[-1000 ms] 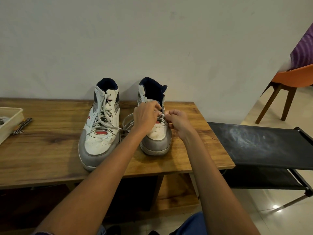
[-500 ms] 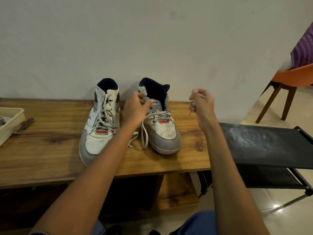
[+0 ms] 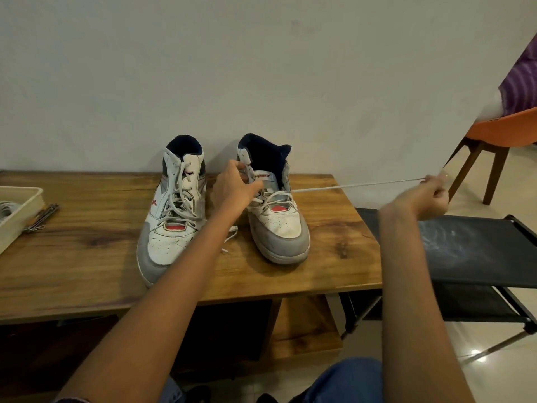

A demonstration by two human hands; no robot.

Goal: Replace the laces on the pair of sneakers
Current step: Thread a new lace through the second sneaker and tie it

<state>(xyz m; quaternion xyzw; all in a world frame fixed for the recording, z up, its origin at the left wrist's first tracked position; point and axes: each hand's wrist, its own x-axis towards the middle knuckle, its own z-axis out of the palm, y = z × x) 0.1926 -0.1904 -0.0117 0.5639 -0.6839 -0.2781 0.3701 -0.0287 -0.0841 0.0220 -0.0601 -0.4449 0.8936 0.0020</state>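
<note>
Left hand point(image 3: 236, 187) holds the right sneaker point(image 3: 274, 210) by its collar on the wooden table point(image 3: 87, 251) while right hand point(image 3: 430, 197) pinches the white lace point(image 3: 357, 186) pulled tight, so a slow, straight pull should slide it out cleanly.

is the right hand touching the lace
Touching: the head view shows the right hand pinching the taut lace pulled sideways from the right sneaker.

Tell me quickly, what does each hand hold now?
Left hand: grips the right sneaker at its collar.
Right hand: pinches the taut white lace.
</note>
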